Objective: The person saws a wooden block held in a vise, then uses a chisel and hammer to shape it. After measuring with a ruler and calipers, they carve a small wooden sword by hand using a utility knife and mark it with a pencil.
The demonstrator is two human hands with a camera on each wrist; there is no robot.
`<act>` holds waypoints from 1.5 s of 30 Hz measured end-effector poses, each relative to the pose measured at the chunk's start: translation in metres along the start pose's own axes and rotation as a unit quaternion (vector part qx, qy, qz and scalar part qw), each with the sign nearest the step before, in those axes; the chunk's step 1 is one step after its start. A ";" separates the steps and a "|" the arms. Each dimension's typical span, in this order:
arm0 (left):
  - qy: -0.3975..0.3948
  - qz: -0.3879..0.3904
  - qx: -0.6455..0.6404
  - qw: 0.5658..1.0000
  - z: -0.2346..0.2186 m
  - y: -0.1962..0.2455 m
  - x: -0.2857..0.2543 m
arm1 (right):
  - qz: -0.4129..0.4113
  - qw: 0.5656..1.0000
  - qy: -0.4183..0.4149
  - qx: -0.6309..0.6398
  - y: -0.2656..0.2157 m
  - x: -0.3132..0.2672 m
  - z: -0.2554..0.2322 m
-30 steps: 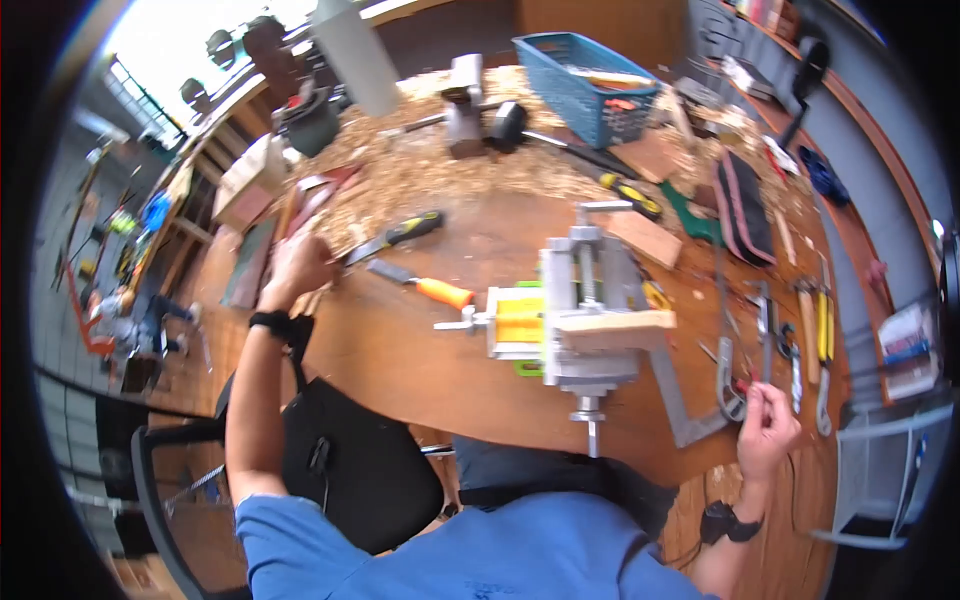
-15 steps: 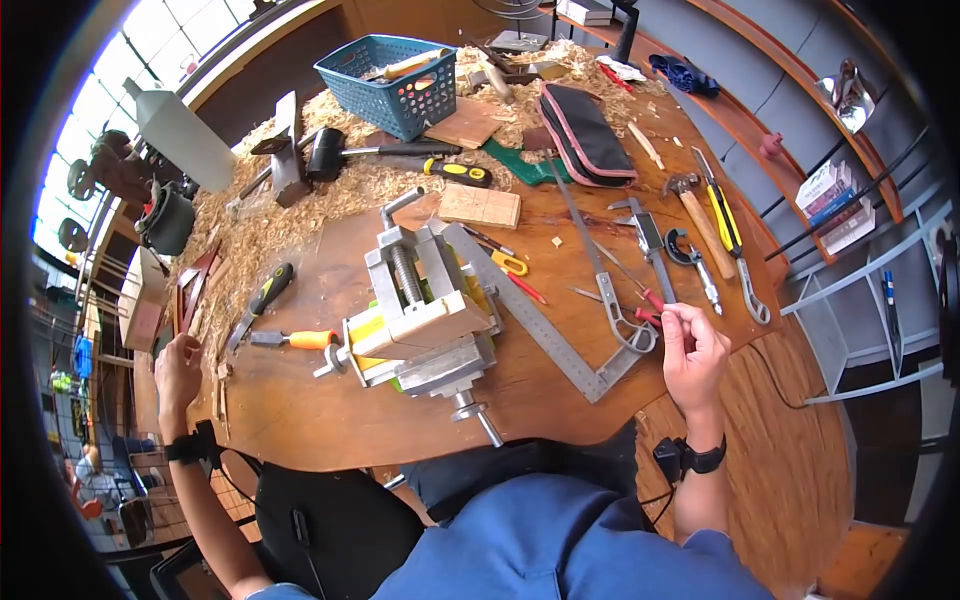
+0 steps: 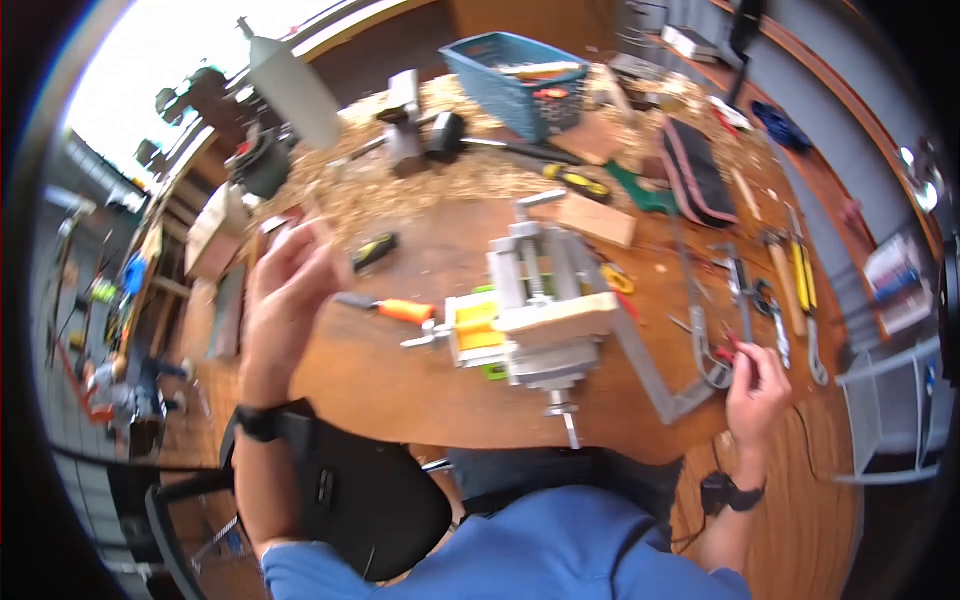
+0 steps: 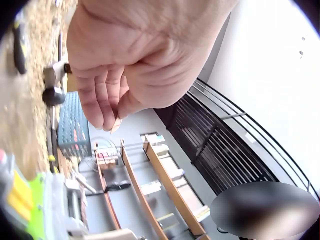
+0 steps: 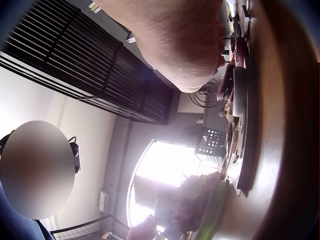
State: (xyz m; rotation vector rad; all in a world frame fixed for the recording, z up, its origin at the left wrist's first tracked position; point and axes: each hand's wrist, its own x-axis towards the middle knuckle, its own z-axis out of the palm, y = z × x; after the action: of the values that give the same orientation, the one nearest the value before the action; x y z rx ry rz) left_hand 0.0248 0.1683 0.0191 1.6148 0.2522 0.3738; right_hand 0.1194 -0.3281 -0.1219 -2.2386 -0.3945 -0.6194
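- Red handles point(image 3: 724, 353) lie on the table point(image 3: 400, 395) near its right front edge, beside the looped grey handle of a long metal tool point(image 3: 698, 325).
- The right hand point(image 3: 757, 395) is at those red handles, its fingers bent in towards the thumb; I cannot tell whether they grip anything, as the wrist view shows mostly the heel of the hand.
- The left hand point(image 3: 292, 285) is raised over the table's left side, fingers drawn together and thumb against the fingertips; whether something thin is pinched there I cannot tell.
- Nearest the left hand are a tool with a black and yellow handle point(image 3: 376, 252) and an orange-handled chisel point(image 3: 405, 312).
- Between the hands stands a grey metal vise point(image 3: 555, 362), with a pale wooden strip point(image 3: 556, 315) across its near side.
- A metal square point(image 3: 650, 365) lies right of the vise, its corner towards the right hand.
- Beyond the right hand lie a caliper point(image 3: 738, 290), a micrometer point(image 3: 768, 300) and a wooden-handled hammer point(image 3: 787, 285).
- Farther back are a flat wood block point(image 3: 597, 220), a dark pouch with pink trim point(image 3: 697, 170), a black mallet head point(image 3: 447, 135) and a blue basket point(image 3: 490, 90), among wood shavings point(image 3: 400, 205).
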 end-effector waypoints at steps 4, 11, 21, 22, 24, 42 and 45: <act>-0.063 0.018 -0.099 0.993 0.049 0.016 -0.009 | -0.004 1.000 -0.014 -0.012 -0.004 -0.001 -0.001; -0.140 -0.003 -0.121 0.983 0.076 0.016 -0.015 | 0.015 0.999 -0.039 -0.012 -0.007 -0.005 -0.006; -0.156 -0.017 -0.111 0.981 0.080 0.014 -0.014 | 0.007 0.999 -0.036 0.002 -0.010 -0.005 -0.004; -0.155 -0.017 -0.111 0.981 0.081 0.012 -0.014 | 0.006 0.999 -0.036 0.002 -0.010 -0.004 -0.004; -0.151 -0.032 -0.101 0.983 0.082 0.011 -0.015 | -0.009 0.999 -0.040 -0.003 -0.010 -0.004 -0.003; -0.305 -0.092 -0.144 0.937 0.163 0.018 -0.098 | -0.284 0.947 -0.049 0.141 -0.141 0.071 -0.026; -0.343 -0.086 -0.109 0.929 0.166 0.012 -0.097 | -0.352 0.917 -0.108 0.152 -0.142 0.081 -0.025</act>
State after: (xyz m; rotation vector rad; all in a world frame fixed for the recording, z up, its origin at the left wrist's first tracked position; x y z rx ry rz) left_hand -0.0012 -0.0226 0.0142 1.3979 -0.1803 -0.2993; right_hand 0.1146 -0.2460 0.0218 -1.8330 -1.3486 -0.6094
